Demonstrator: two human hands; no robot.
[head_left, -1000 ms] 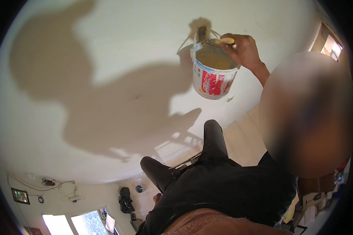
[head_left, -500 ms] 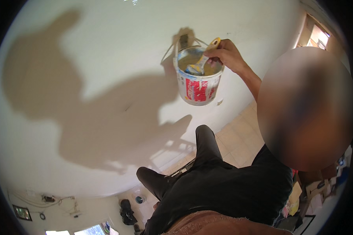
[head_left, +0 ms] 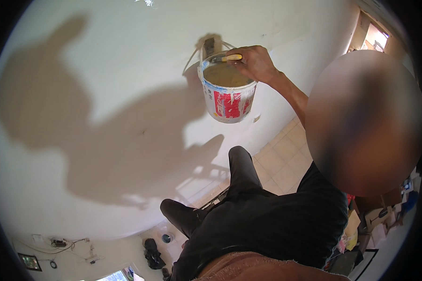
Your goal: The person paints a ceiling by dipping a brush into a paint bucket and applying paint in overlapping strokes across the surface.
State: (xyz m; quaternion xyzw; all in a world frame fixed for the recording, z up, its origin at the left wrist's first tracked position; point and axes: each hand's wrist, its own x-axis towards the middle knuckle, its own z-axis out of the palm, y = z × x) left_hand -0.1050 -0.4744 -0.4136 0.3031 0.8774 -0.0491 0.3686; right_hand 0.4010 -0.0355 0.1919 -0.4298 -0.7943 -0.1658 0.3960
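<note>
A white paint bucket [head_left: 229, 104] with a red patch hangs by its handle against the wall, below a dark recess [head_left: 210, 46]. Brownish liquid [head_left: 227, 76] shows inside it. My right hand [head_left: 254, 63] is closed round a yellow-handled paintbrush [head_left: 233, 57] above the bucket's mouth. The brush lies nearly level, its head by the far-left rim; its bristles are partly hidden. A bare arm [head_left: 248, 269], apparently my left, crosses the lower edge. Only a small skin-coloured patch beside my trousers might be my left hand, and its fingers do not show.
The pale wall [head_left: 126, 61] carries my large shadow. My legs in dark trousers [head_left: 244, 168] straddle what looks like a ladder [head_left: 215, 199], above a tiled floor [head_left: 283, 152]. A dark object [head_left: 152, 253] and a small bucket [head_left: 167, 238] stand below; clutter [head_left: 380, 220] lies at right.
My right hand has drawn the paintbrush up from inside the bucket and turned it from steep to nearly level. The view has shifted slightly, while the bucket still hangs at the wall.
</note>
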